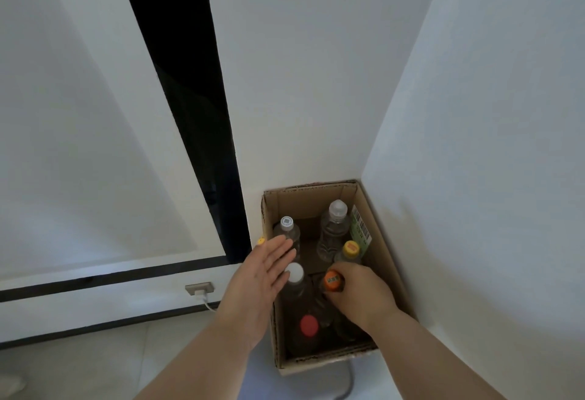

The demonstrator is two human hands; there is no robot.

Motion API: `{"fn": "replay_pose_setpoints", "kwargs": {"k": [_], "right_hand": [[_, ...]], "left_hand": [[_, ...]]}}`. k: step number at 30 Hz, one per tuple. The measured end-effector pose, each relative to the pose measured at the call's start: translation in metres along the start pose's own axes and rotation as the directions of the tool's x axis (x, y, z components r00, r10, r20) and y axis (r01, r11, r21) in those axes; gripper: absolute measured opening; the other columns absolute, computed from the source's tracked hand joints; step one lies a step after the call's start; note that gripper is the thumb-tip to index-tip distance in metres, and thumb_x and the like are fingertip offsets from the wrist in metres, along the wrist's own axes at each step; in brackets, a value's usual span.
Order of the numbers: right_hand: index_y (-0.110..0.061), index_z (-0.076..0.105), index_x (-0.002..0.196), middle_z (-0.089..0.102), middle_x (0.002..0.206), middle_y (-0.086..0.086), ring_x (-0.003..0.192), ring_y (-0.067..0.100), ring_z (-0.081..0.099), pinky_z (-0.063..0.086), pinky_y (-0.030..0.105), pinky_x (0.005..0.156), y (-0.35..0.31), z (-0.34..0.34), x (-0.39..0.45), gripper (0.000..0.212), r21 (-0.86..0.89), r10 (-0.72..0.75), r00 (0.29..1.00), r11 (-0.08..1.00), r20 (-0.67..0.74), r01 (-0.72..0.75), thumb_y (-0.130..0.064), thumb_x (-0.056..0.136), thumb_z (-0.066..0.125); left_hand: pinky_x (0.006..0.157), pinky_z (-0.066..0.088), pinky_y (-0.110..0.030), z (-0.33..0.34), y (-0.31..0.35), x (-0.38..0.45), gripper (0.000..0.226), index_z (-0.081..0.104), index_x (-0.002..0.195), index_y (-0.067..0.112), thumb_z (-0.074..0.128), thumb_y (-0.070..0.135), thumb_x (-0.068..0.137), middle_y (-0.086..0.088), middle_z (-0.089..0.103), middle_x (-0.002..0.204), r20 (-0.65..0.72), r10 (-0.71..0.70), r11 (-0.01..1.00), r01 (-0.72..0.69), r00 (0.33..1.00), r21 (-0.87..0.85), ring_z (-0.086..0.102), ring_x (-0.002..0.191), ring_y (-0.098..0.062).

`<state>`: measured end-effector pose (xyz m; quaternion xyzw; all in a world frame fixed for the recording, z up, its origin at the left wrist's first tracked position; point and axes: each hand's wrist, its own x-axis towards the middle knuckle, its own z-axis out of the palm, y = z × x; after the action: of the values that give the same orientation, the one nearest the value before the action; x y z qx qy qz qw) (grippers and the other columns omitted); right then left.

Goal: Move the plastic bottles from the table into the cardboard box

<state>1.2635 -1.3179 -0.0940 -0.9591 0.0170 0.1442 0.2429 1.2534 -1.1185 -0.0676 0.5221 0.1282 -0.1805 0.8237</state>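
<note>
Single head-worn wide-angle view, steeply downward and close over the cardboard box point(316, 197) in a wall corner.

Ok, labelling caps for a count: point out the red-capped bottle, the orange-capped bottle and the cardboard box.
red-capped bottle point(309, 325), head view, on its cap.
orange-capped bottle point(333, 280), head view, on its cap.
cardboard box point(388, 250), head view, on its right wall.

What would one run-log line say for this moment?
right hand: gripping orange-capped bottle in cardboard box | left hand: open, empty, over box edge
</note>
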Motion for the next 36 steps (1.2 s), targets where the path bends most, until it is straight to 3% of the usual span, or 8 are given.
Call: {"fn": "replay_pose_setpoints", "kwargs": {"k": [13,19,26,36], "right_hand": [[-0.029,0.066,0.088,0.068,0.079,-0.007,0.074,0.012,0.064,0.058,0.035,0.068,0.0024,-0.0035,-0.0007,0.007,-0.143,-0.101,0.994,0.984,0.043,0.106,-0.034,0.085,0.063],[-0.03,0.065,0.095,0.068,0.087,-0.007,0.08,0.017,0.065,0.055,0.034,0.068,0.0007,-0.003,-0.0043,0.011,-0.199,-0.138,0.985,0.968,0.101,0.156,-0.034,0.084,0.065],[-0.033,0.062,0.107,0.068,0.103,-0.011,0.092,0.014,0.065,0.057,0.034,0.077,0.002,-0.0034,-0.0049,0.03,-0.085,-0.142,0.978,0.984,0.154,0.156,-0.023,0.08,0.069],[-0.04,0.056,0.126,0.067,0.12,-0.013,0.107,0.012,0.064,0.055,0.027,0.083,0.0015,-0.0079,-0.0066,0.049,-0.037,-0.149,0.977,0.987,0.15,0.156,-0.023,0.082,0.069]], "left_hand": [[0.102,0.045,-0.032,-0.0006,-0.0009,-0.0059,0.056,0.061,0.129,0.025,0.045,0.053,0.084,0.007,0.07,0.131,-0.003,0.007,1.0,-0.007,1.0,0.002,0.063,0.124,-0.012],[0.101,0.046,-0.032,-0.0001,-0.0007,-0.0061,0.052,0.062,0.128,0.025,0.043,0.052,0.088,0.007,0.07,0.13,-0.02,0.008,1.0,-0.008,1.0,0.001,0.063,0.124,-0.012],[0.105,0.044,-0.034,0.0024,-0.0023,-0.0054,0.045,0.06,0.132,0.024,0.032,0.044,0.103,0.006,0.07,0.131,-0.025,-0.022,1.0,0.022,0.999,0.009,0.063,0.125,-0.012],[0.106,0.044,-0.035,0.0021,-0.0005,-0.0022,0.044,0.06,0.132,0.023,0.031,0.042,0.105,0.005,0.069,0.132,-0.007,-0.021,1.0,0.021,1.0,-0.015,0.062,0.125,-0.014]]}}
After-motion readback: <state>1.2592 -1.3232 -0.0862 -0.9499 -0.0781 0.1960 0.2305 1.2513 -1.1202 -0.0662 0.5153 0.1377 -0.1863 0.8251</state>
